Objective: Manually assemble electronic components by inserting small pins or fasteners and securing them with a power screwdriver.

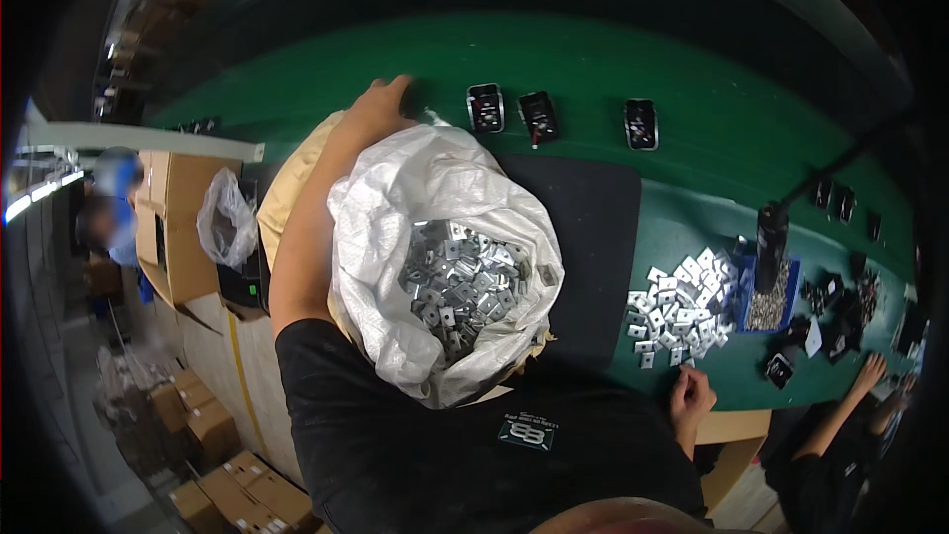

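Note:
A large white woven sack (445, 158) stands open in front of me, with many small silvery metal clip plates (465, 287) inside. My left arm wraps around the sack's left side. Beyond its far rim, my left hand (384, 109) rests over the green belt, fingers apart, beside a dark patch I cannot make out. At the near table edge, my right hand (694, 398) is closed with fingers curled; whatever it holds is hidden. Just beyond it, a loose pile of the same metal plates (682, 307) is spread over the green tabletop.
Several dark rectangular units (539, 119) lie on the green belt (583, 59). A blue bin (749, 321) of small metal parts sits under a black hanging tool (771, 237). Cartons (188, 227) stand at left. A co-worker's hand (870, 373) is at far right, near black parts (840, 321).

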`<act>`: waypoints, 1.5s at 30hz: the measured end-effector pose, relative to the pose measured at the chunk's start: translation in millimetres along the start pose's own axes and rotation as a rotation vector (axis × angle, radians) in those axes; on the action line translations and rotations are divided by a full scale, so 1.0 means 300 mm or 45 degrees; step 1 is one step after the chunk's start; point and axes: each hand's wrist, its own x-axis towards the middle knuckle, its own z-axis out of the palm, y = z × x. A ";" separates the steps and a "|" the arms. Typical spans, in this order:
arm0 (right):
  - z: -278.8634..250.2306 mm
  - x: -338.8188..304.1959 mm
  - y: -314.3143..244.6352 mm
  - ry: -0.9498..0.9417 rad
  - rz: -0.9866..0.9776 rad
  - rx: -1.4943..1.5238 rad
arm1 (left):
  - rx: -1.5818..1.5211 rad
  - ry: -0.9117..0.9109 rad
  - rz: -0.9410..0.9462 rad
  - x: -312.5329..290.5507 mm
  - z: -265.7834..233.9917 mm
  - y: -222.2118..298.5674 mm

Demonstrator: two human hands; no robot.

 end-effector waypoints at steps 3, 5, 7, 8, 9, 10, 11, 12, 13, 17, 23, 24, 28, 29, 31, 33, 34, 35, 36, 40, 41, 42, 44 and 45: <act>-0.002 0.011 -0.013 0.009 -0.002 0.004 | 0.002 -0.038 0.170 0.040 0.006 0.013; 0.003 0.009 -0.014 0.030 0.020 0.020 | -0.005 -0.061 0.353 0.050 -0.033 0.023; 0.001 0.024 -0.019 0.064 -0.050 -0.042 | -0.006 -0.068 0.432 0.068 -0.095 0.034; 0.000 0.027 -0.016 0.056 -0.045 -0.038 | 0.002 0.037 0.437 0.061 -0.136 0.049; -0.005 0.038 -0.015 0.059 -0.049 -0.032 | -0.141 -0.021 0.405 0.073 -0.178 0.058; -0.010 0.044 -0.015 0.061 -0.055 -0.026 | -0.284 -0.079 0.366 0.081 -0.216 0.075; -0.007 0.040 -0.016 0.079 -0.029 -0.018 | -0.325 -0.182 0.273 0.068 -0.278 0.148; -0.008 0.040 -0.018 0.089 -0.031 -0.010 | -0.370 -0.283 0.176 0.054 -0.336 0.218; -0.010 0.040 -0.015 0.092 -0.043 0.010 | -0.294 -0.108 0.414 0.054 -0.382 0.230; -0.014 0.032 -0.021 0.108 -0.037 0.004 | -0.276 0.298 0.274 0.054 -0.566 0.340; -0.024 0.052 -0.038 0.099 -0.050 0.039 | -0.132 0.086 0.674 0.048 -0.495 0.625; -0.024 0.058 -0.039 0.083 -0.077 0.044 | 0.069 0.077 0.824 0.062 -0.452 0.650; -0.035 0.053 -0.022 0.071 -0.137 0.098 | 0.227 -0.103 0.672 0.164 -0.404 0.716; -0.039 0.059 -0.015 0.066 -0.162 0.119 | 0.314 0.019 0.649 0.213 -0.441 0.681; -0.049 0.063 -0.033 0.033 -0.174 0.075 | 0.341 0.173 0.456 0.277 -0.470 0.587; -0.056 0.063 -0.024 0.011 -0.172 0.108 | 0.193 0.126 0.205 0.325 -0.518 0.508; -0.060 0.065 -0.020 -0.005 -0.190 0.117 | 0.129 0.110 0.073 0.324 -0.521 0.491; -0.064 0.061 -0.014 -0.013 -0.177 0.158 | -0.003 0.075 -0.002 0.302 -0.482 0.482; -0.070 0.062 -0.011 -0.022 -0.167 0.197 | -0.138 0.045 -0.078 0.284 -0.425 0.458; -0.079 0.069 0.005 -0.087 -0.156 0.308 | -0.097 -0.049 -0.363 0.254 -0.237 0.370; -0.084 0.072 0.013 -0.098 -0.182 0.330 | -0.103 -0.046 -0.363 0.254 -0.221 0.372; -0.088 0.073 0.018 -0.097 -0.186 0.324 | -0.203 -0.060 -0.439 0.255 -0.207 0.376; -0.097 0.070 0.027 -0.139 -0.180 0.388 | -0.309 -0.080 -0.501 0.258 -0.171 0.414; -0.100 0.068 0.034 -0.149 -0.182 0.410 | -0.326 -0.028 -0.495 0.252 -0.141 0.447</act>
